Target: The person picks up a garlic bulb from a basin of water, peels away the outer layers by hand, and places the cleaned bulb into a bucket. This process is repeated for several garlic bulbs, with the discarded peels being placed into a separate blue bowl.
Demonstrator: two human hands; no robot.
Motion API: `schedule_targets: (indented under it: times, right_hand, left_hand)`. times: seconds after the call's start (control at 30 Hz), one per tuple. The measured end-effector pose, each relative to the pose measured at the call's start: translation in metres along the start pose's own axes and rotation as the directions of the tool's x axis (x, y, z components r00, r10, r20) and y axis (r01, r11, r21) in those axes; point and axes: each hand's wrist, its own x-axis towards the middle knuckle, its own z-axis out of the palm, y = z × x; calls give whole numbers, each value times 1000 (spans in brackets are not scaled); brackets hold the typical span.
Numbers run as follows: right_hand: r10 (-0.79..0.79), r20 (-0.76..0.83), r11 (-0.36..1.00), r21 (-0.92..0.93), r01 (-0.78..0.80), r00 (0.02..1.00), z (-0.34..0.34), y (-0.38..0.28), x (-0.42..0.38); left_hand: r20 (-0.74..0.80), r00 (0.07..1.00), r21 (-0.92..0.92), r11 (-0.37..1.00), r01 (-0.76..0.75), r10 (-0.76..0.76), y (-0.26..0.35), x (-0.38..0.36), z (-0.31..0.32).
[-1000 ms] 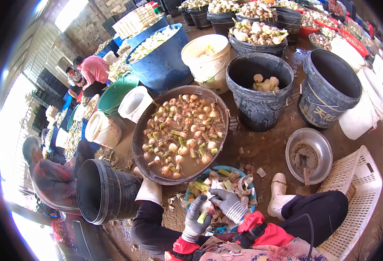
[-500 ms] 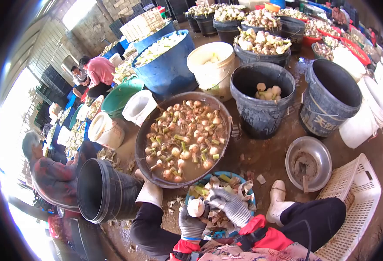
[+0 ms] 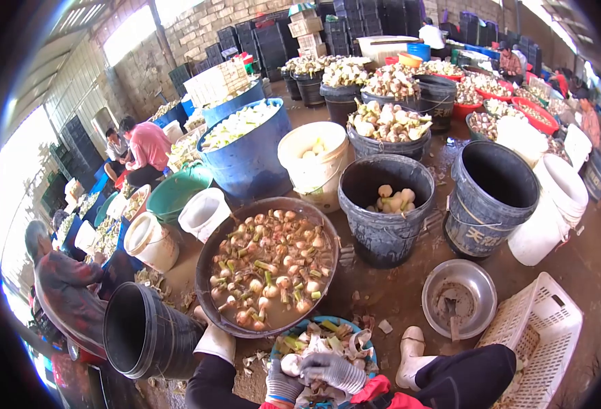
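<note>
Low in the head view, my left hand (image 3: 281,383), in a grey glove, is closed round a pale peeled bulb (image 3: 291,365). My right hand (image 3: 334,371), also gloved, rests against the bulb's right side with fingers bent; whether it grips anything is hidden. Both hands are over a blue-rimmed basin (image 3: 369,349) with peelings and green stem pieces. Just beyond, a wide dark tub (image 3: 202,290) holds murky water with many bulbs (image 3: 270,291) afloat.
A black bucket (image 3: 386,228) with a few bulbs stands ahead, an empty dark bucket (image 3: 489,218) right of it. A metal bowl (image 3: 474,320) and white crate (image 3: 560,327) lie at right. A tipped black bucket (image 3: 152,334) and a seated person (image 3: 72,290) are at left.
The view has tilted up, so the buckets, tub and hands appear lower and more background shows. My right hand has come closer to the bulb in my left hand.
</note>
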Motion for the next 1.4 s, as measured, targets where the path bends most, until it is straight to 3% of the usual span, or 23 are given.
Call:
schedule_targets:
  times: [0.07, 0.17, 0.27, 0.37, 0.43, 0.5, 0.53, 0.6, 0.67, 0.77, 0.8, 0.83, 0.9, 0.93, 1.03, 1.07, 1.13, 1.2, 1.23, 1.27, 1.33, 1.37, 1.4]
  right_hand:
    - [-221, -260, 974, -2, 228, 940, -21, 2, 5]
    - [-16, -642, 878, 358, 318, 766, -43, 4, 3]
    - [61, -721, 797, 451, 401, 690, -63, 37, 12]
    - [82, -701, 825, 447, 346, 708, -56, 33, 15]
    - [55, -682, 856, 409, 317, 730, -48, 27, 18]
    - [27, -616, 912, 339, 233, 788, -41, 18, 18]
    - [47, -613, 911, 351, 219, 788, -41, 19, 18]
    - [-323, -641, 943, -154, 296, 696, -39, 25, 18]
    - [-166, -554, 974, -220, 49, 816, -35, 1, 12]
    - [50, -524, 994, 108, 9, 850, -48, 33, 26]
    - [-9, -522, 988, 128, 89, 853, -48, 30, 26]
    - [-70, -522, 975, 146, 169, 850, -48, 27, 26]
    - [-16, -547, 966, 209, 155, 837, -51, 25, 29]
    - [25, -568, 952, 264, 153, 822, -53, 24, 31]
    - [82, -567, 943, 310, 120, 820, -53, 18, 37]
    - [92, -569, 943, 313, 112, 817, -54, 20, 40]
    - [114, -539, 938, 334, 88, 834, -55, 24, 43]
    - [108, -540, 941, 325, 89, 835, -56, 20, 43]
    - [112, -555, 959, 278, 56, 824, -57, 17, 42]
    - [113, -569, 973, 229, 25, 815, -58, 15, 42]
    - [144, -578, 957, 288, 36, 803, -58, 19, 44]
    - [145, -575, 959, 282, 28, 805, -62, 28, 45]
    - [147, -570, 961, 276, 19, 808, -60, 34, 45]
  left_hand:
    - [-43, 999, 68, 998, -20, 23, -3, -5, 13]
    - [-59, 992, 23, 994, 109, -108, 7, 21, -8]
    - [48, 983, 271, 949, 160, -180, 12, 15, 83]
    - [378, 921, 307, 951, -31, -92, 58, 54, 224]
    - [577, 817, 129, 988, -80, -9, 89, 82, 313]
    - [686, 726, -184, 976, 118, 41, 111, 109, 368]
    - [571, 743, 214, 811, -545, 348, 96, 72, 398]
    - [595, 720, 267, 756, -597, 359, 88, 72, 386]
    - [648, 708, 384, 684, -621, 280, 86, 79, 357]
    - [391, 897, 700, 565, -436, 207, 90, 156, 242]
    - [280, 956, 960, -2, -280, 85, 110, 221, 180]
    - [342, 936, 928, -184, -323, 84, 103, 220, 139]
    - [-66, 982, 955, -275, 114, 178, 82, 189, 143]
    - [39, 974, 900, -431, 63, 223, 91, 242, 80]
    - [-7, 979, 936, -343, 78, 203, 78, 277, 46]
    - [209, 978, 971, -119, -206, 12, 73, 303, 20]
    - [445, 887, 891, 162, -425, -120, 65, 304, 22]
    - [10, 994, 972, 234, 16, -113, 66, 244, 97]
    - [-6, 988, 951, 303, 53, -154, 68, 235, 109]
    - [-10, 988, 952, 299, 57, -156, 66, 220, 119]
    - [193, 981, 976, 102, -195, 29, 61, 185, 136]
    - [249, 968, 912, 342, -227, -22, 58, 170, 136]
    - [248, 969, 913, 338, -227, -18, 59, 157, 129]
